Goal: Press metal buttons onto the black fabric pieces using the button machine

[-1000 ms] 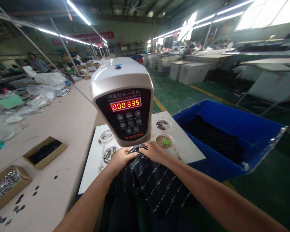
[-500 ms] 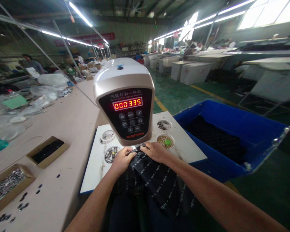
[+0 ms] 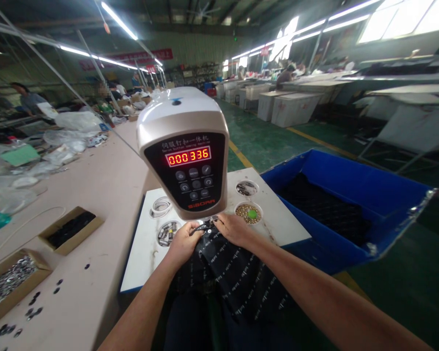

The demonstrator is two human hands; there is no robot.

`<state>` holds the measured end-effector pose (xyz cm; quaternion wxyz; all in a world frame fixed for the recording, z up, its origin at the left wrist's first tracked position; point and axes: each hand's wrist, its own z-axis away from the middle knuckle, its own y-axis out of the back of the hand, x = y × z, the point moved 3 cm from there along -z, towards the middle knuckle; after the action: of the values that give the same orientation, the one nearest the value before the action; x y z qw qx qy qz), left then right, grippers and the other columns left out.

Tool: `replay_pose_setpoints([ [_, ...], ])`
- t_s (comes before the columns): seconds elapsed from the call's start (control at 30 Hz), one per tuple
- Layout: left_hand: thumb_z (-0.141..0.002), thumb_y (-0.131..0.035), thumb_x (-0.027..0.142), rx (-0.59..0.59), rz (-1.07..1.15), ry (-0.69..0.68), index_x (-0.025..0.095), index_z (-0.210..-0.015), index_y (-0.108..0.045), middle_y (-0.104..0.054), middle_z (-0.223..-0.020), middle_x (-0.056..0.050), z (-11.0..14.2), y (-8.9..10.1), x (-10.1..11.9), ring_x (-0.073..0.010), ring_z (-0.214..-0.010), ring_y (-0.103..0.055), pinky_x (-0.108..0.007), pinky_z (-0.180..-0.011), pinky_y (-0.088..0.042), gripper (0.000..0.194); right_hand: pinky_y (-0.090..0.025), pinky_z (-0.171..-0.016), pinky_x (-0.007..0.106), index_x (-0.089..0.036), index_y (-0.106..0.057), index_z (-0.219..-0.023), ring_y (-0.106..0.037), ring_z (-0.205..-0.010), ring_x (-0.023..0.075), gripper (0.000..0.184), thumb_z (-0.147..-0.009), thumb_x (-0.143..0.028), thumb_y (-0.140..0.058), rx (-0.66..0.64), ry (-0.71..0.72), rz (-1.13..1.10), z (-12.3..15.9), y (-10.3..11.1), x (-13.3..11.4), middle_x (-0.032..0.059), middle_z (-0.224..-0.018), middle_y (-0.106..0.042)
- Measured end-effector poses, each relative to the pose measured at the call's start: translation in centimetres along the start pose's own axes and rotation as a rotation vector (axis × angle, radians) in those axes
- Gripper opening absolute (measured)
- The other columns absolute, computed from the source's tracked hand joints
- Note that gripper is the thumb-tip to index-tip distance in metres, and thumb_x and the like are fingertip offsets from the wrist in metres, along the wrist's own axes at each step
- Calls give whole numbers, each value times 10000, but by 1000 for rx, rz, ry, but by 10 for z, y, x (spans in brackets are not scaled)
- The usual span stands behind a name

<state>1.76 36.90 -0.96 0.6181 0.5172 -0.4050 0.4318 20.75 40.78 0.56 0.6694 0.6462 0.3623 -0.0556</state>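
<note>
A white and gold press machine (image 3: 185,146) stands in front of me, its red counter reading 000336. Under its head lies a black fabric piece (image 3: 234,275) printed with small white lettering, draped down toward my lap. My left hand (image 3: 183,241) is closed on the fabric's upper edge just left of the machine's tip. My right hand (image 3: 234,228) pinches the same edge from the right. A small dark cord or loop shows between my fingers.
The white machine table (image 3: 146,258) has round wells with metal parts and brass eyelets (image 3: 249,213). A blue bin (image 3: 354,195) with black fabric stands at right. Cardboard boxes (image 3: 70,228) of small parts and loose rings lie on the long pink table at left. Other people work in the background.
The counter went from 000335 to 000336. Both hands stayed at the machine's tip, gripping the fabric edge, with only slight shifts.
</note>
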Motion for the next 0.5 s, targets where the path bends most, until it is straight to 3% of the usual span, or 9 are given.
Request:
replay_pose_setpoints([
  [0.2, -764, -587, 478, 16, -79, -23, 189, -939, -614, -720, -882, -41, 0, 2, 1, -242, -866, -672, -337, -790, -495, 339, -445, -853, 305, -185, -693, -1205, -704, -997, 258, 320, -1032, -339, -472, -8, -19, -65, 0, 0, -1, 121, -1091, -766],
  [0.33, -795, -591, 493, 95, -202, -62, 180, -1008, -650, -727, -1012, -96, 8, 2, 15, -306, -1003, -668, -454, -946, -487, 384, -474, -911, 292, -208, -723, -1167, -700, -1058, 234, 302, -1009, -309, -487, 4, -5, -149, 1, 6, -8, 90, -1144, -766],
  [0.43, -816, -615, 519, 247, -343, -169, 166, -1144, -643, -689, -1162, -144, 35, 11, 24, -365, -1144, -605, -572, -1056, -419, 483, -490, -955, 279, -226, -750, -1130, -694, -1094, 207, 318, -1002, -284, -464, 31, 24, -207, 9, 26, -5, 59, -1169, -765],
  [0.5, -864, -590, 546, 390, -505, -353, 187, -1207, -633, -676, -1223, -133, 68, 30, 24, -352, -1190, -595, -571, -1062, -450, 498, -502, -976, 320, -219, -768, -1099, -699, -1087, 224, 331, -991, -272, -459, 68, 12, -243, 25, 50, 4, 67, -1149, -770],
])
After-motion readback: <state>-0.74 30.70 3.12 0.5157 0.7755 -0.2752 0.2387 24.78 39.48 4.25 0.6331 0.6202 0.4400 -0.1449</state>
